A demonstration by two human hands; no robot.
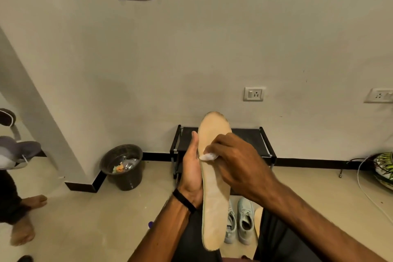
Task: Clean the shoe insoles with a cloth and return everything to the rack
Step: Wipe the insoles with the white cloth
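A long beige insole [213, 193] stands upright in front of me. My left hand [191, 168] holds it from the left side, thumb along its edge. My right hand [236, 161] grips a small white cloth [208, 156] and presses it against the insole's upper half. Behind the insole stands a low black shoe rack [251, 140] against the wall, its top shelf bare where I see it. A pair of pale mint sneakers [241, 221] sits on the floor below my right forearm. A second beige insole [258, 219] shows partly beside the sneakers.
A dark waste bin [123, 166] with scraps stands left of the rack by a wall corner. Another person's bare feet [27, 217] are at the far left. A white cable [365, 187] and a patterned object [385, 168] lie at the right.
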